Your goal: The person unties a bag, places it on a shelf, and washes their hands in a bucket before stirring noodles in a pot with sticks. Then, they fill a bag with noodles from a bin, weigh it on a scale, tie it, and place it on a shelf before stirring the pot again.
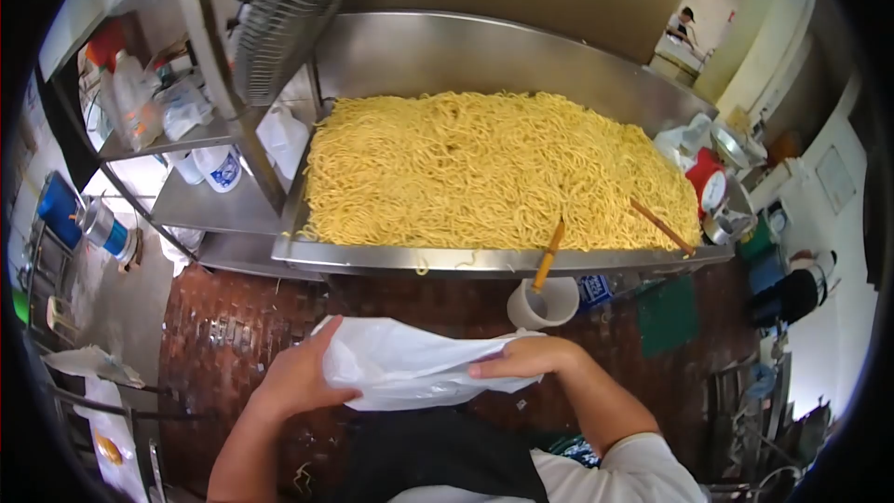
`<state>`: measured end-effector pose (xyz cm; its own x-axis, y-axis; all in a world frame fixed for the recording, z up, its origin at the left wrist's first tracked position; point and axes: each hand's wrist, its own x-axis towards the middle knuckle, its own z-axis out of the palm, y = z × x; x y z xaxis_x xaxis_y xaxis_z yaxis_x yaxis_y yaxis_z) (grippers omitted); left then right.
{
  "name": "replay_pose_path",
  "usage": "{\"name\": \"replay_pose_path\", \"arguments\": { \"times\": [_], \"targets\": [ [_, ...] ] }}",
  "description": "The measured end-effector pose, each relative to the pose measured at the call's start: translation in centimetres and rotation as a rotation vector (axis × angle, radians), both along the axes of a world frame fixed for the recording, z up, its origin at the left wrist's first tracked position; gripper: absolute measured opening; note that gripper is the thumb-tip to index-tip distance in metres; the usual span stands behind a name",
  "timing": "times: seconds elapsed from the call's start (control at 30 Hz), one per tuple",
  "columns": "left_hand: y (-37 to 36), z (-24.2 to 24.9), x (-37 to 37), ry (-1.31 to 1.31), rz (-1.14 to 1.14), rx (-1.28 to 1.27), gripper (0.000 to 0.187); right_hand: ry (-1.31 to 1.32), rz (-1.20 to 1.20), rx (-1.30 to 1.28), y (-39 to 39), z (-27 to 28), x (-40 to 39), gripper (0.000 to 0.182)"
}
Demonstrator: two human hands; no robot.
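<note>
Both hands low in the head view, gripping a white plastic bag (410, 363) held close against the dark apron (438, 452). Left hand (298, 377) at about 9 o'clock of the bag, fingers closed around its left edge, thumb tip up near the top corner. Right hand (521, 356) at about 3 o'clock, fingers together and laid flat over the bag's upper right edge — thumb hidden beneath, so cannot tell how firmly pinched. Bag crumpled, mouth not clearly visible.

Straight ahead at 12 o'clock, a broad steel tray (391, 259) heaped with yellow noodles (494, 168). Two wooden chopsticks at the tray's near right edge — one (549, 256) tilted over the rim, the other (663, 226) lying on the noodles at about 2 o'clock. Just below the rim, a white cup (545, 305). At 10 o'clock, a metal shelf (200, 205) with white bottles (219, 168). Above it, a fan grille (289, 19).
</note>
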<state>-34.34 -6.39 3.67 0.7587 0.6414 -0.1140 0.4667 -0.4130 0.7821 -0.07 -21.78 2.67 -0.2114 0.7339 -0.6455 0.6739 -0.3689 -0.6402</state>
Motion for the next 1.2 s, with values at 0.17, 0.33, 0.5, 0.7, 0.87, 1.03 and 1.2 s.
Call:
{"name": "replay_pose_path", "arguments": {
  "times": [0.17,0.33,0.5,0.7,0.87,1.03,1.2],
  "targets": [
    [3.2,-2.8,5.5,-0.272,0.171,-0.394,0.051,-0.115,0.306,0.118,-1.8,3.2,3.9,0.038],
    [5.3,-1.6,8.4,-0.809,0.375,-1.237,0.044,-0.141,0.415,0.209,-1.2,5.6,8.1,0.029],
    [8.9,-4.0,16.6,-0.877,0.405,-1.325,0.052,-0.305,0.243,0.283,2.7,17.5,10.5,0.049],
    [7.3,-9.0,28.2,-0.654,0.371,-1.693,0.043,-1.315,-0.065,0.751,17.3,21.0,14.2,0.03],
    [10.1,-13.0,30.6,-0.453,0.359,-1.724,0.034,-1.38,-0.057,0.833,29.3,10.3,12.7,0.052],
    [12.3,-16.0,28.1,-0.453,0.38,-1.68,0.039,-1.229,0.136,0.606,34.8,-4.4,3.1,0.066],
    [15.8,-15.0,26.4,-0.642,0.419,-1.878,0.032,-1.024,0.16,0.256,40.8,-0.9,6.5,0.041]
  ]
}}
